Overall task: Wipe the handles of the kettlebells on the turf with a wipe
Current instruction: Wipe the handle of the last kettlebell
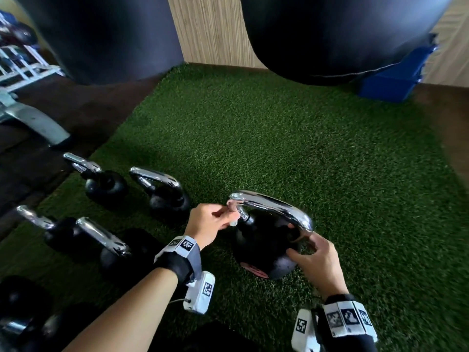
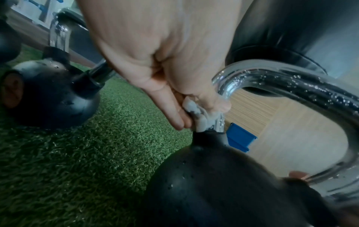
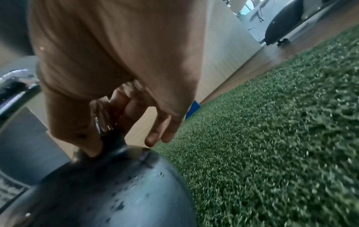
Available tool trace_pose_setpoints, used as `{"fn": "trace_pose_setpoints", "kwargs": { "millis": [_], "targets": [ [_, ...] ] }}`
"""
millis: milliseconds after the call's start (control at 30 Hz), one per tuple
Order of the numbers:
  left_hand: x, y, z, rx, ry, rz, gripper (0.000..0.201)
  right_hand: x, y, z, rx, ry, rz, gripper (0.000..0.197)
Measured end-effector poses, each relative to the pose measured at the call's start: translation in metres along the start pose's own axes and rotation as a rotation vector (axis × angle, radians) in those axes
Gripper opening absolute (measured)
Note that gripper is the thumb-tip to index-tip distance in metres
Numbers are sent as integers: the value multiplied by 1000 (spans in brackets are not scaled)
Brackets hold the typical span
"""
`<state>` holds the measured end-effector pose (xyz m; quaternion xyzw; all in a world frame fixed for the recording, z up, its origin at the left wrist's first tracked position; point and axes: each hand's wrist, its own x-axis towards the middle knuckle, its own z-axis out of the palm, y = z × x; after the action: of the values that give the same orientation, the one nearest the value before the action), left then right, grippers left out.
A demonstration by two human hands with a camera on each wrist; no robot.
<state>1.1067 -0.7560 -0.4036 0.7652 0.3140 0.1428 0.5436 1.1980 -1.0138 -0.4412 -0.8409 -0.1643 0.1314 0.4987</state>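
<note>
A: Where is the wipe (image 2: 196, 112)?

B: Bunched up white in the left hand (image 1: 206, 223), pinched between thumb and fingers (image 2: 175, 113); it is pressed against the chrome handle (image 1: 272, 208) of the big kettlebell (image 1: 266, 250), low on the handle's left leg, just above where chrome meets the black body.

A: And the other hand?

B: The right hand (image 1: 316, 262) is at the opposite leg of the same handle; thumb and forefinger curl round the foot of that leg, the thumb tip touching the black ball, while the remaining fingers (image 3: 159, 135) hang loose just off the body.

A: Is the kettlebell standing?

B: It sits on the green turf (image 1: 304, 148), between the two hands; droplets show on the chrome and on the ball.

A: Anything beside the grip?

B: Left of the wiping hand, four smaller kettlebells (image 1: 162, 191) with chrome handles stand in two rows on the turf, apart from it; beyond both hands, two dark punching bags (image 1: 330, 34) hang over the turf's far edge; a blue block (image 1: 388, 82) lies far to the right.
</note>
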Motion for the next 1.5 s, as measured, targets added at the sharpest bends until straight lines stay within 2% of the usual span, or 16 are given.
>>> {"fn": "trace_pose_setpoints", "kwargs": {
  "millis": [133,200,333,467,567,633,667,767,900,967,1067,1167,1200,1300,1400,1500],
  "targets": [
    [8,1,15,33,37,25,23,-11,2,-7,-118,-11,-40,25],
    [13,7,27,96,65,50,25,-17,1,-11,-202,-28,-102,25],
    [30,24,47,222,11,72,24,-26,-15,-13,-308,-71,-357,51],
    [35,43,53,404,-68,124,37,-9,-38,-8,-279,-232,-432,39],
    [41,58,44,342,-216,-6,21,29,-41,-1,-198,-104,-314,23],
    [42,60,41,153,-300,-136,24,50,-35,12,-174,18,-159,14],
    [40,58,41,67,-302,-155,24,55,-32,23,-153,-3,-75,13],
    [34,50,46,111,-253,-129,27,52,-22,54,-81,-65,112,48],
    [43,62,49,341,-180,-98,15,52,-15,62,-28,39,122,64],
    [46,65,49,363,-113,-72,27,52,-13,62,-8,45,126,63],
    [45,64,48,267,-79,-79,32,54,-12,64,12,70,123,53],
    [41,62,49,315,-103,-60,45,54,-11,64,11,80,125,41],
    [40,65,48,287,-106,-61,42,54,-10,64,11,81,126,40],
    [38,72,42,26,-122,13,11,54,-11,64,28,82,126,38],
    [28,72,35,-161,-153,90,28,55,-10,65,29,94,117,37],
    [20,69,26,-113,-189,179,25,54,-10,65,33,92,114,38]
  ]
}}
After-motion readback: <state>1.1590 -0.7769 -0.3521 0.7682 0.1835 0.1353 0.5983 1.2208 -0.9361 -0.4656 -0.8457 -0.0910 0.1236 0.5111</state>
